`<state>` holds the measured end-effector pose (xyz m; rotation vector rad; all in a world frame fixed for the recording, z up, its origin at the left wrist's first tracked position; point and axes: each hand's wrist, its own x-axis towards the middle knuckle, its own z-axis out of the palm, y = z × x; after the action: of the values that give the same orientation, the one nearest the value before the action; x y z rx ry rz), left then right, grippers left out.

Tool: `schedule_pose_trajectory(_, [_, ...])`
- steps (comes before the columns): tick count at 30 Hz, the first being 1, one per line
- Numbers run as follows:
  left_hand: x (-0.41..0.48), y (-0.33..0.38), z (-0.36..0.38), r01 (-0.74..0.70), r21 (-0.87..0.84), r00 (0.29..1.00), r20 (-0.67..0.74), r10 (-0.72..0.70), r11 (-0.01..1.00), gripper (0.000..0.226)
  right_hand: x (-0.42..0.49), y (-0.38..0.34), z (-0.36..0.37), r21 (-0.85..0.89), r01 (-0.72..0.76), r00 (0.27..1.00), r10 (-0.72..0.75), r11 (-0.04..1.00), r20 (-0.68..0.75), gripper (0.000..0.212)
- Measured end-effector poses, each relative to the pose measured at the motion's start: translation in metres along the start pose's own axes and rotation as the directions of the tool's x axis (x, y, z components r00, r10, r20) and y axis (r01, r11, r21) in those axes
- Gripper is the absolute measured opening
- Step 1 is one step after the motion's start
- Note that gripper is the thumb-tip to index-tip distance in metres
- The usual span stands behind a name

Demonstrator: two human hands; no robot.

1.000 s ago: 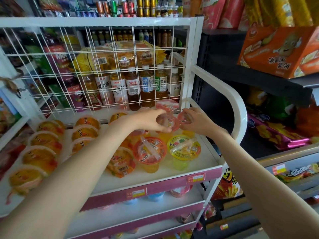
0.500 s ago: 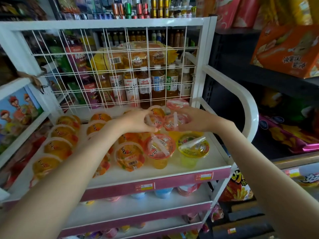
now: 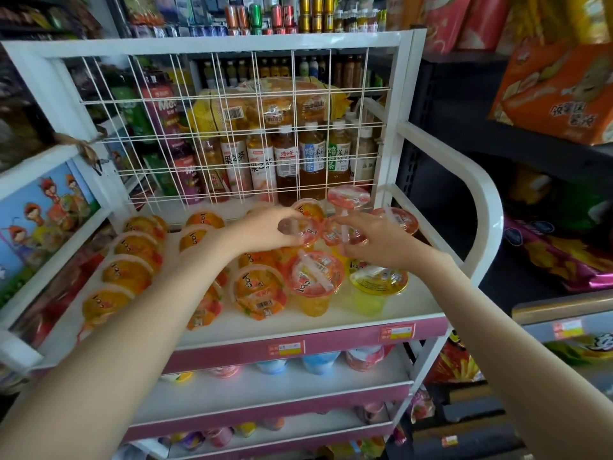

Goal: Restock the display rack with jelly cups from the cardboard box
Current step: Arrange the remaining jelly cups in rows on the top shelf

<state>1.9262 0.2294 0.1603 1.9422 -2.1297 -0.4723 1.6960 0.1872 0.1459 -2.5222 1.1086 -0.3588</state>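
Note:
The white display rack (image 3: 414, 302) has pink shelf fronts, and several jelly cups stand on its top shelf. My left hand (image 3: 265, 229) grips a red-lidded jelly cup (image 3: 306, 230) by its rim, near the back of the shelf. Just to its right, my right hand (image 3: 384, 242) pinches a second red-lidded jelly cup (image 3: 336, 232) between fingers and thumb. The two cups are side by side among other cups. The cardboard box is not in view.
Orange jelly cups (image 3: 127, 273) fill the shelf's left side. A red-lidded cup (image 3: 315, 275) and a yellow-green cup (image 3: 378, 283) stand at the front right. Behind the shelf, a wire grid (image 3: 232, 127) backs onto tea bottles. More cups sit on the lower shelves (image 3: 298, 383).
Both hands have stayed at the back right of the top shelf, each with its cup. The cups have drawn closer together, and the view has shifted slightly.

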Motion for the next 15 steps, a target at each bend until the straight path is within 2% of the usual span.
schedule_pose_trajectory(3, [-0.008, -0.004, 0.005, 0.002, -0.011, 0.999, -0.036, -0.002, 1.0, 0.06, -0.008, -0.008, 0.002, 0.05, 0.041, 0.999, -0.041, 0.998, 0.0, 0.057])
schedule_pose_trajectory(7, [-0.025, -0.01, 0.006, 0.003, 0.012, 0.988, -0.155, -0.001, 1.0, 0.046, -0.015, -0.026, 0.008, 0.059, 0.086, 0.994, -0.09, 0.995, 0.055, 0.062])
schedule_pose_trajectory(9, [-0.037, -0.014, 0.005, 0.031, 0.007, 0.986, -0.162, -0.03, 0.999, 0.043, -0.02, -0.039, 0.01, 0.035, 0.108, 0.989, -0.111, 0.994, 0.102, 0.069])
schedule_pose_trajectory(12, [-0.057, -0.022, 0.007, 0.065, 0.04, 0.985, -0.164, -0.058, 0.997, 0.041, -0.024, -0.054, 0.014, -0.126, 0.121, 0.976, -0.094, 0.985, 0.196, 0.083])
schedule_pose_trajectory(15, [-0.078, -0.025, 0.014, 0.086, 0.098, 0.973, -0.221, -0.062, 0.992, 0.049, -0.022, -0.058, 0.023, -0.301, 0.159, 0.964, -0.083, 0.94, 0.251, 0.095])
